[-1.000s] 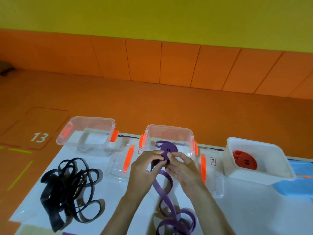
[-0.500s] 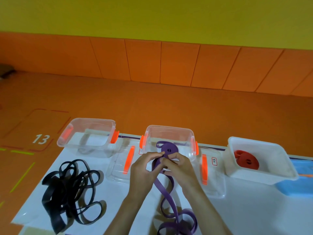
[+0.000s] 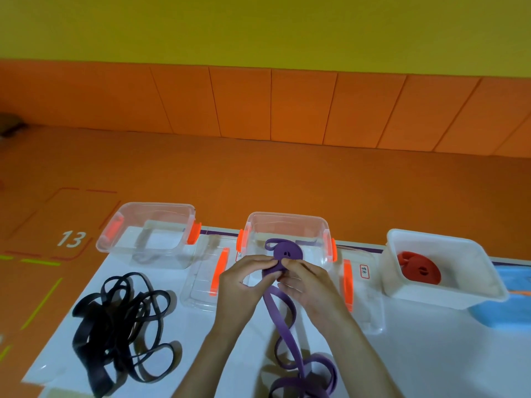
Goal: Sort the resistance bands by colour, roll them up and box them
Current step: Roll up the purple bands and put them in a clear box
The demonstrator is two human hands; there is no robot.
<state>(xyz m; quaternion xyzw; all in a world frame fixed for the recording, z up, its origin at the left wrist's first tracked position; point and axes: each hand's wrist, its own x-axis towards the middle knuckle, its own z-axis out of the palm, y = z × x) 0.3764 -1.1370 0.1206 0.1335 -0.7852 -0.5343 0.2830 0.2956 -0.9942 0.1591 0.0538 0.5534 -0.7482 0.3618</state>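
Two-handed, pinched the purple band (image 3: 283,334) at its far end, just short of the middle clear box (image 3: 287,215). Curled left hand (image 3: 244,280) thumb and forefinger narrowly round the small started coil from the left. Closed right hand (image 3: 311,284) fingertips on it from the right, each hand about as near to it as the other. Let the loose tail run back toward the near edge, long axis near-to-far, ending in slack loops on the white table (image 3: 431,363). Judged that the coming turns would have to draw that tail in from the near side, flat and untwisted.

Had one rolled purple band (image 3: 287,252) apparently lying in that box already, just beyond the fingertips. Had red rolls (image 3: 419,271) in the white box (image 3: 445,295) at the right. Left the black bands (image 3: 120,326) tangled at the near left, none yet in the left clear box (image 3: 156,205).

Against a second before, moved little: kept both hands at the same spot, made the coil no visibly larger, shifted the tail's loops only slightly.
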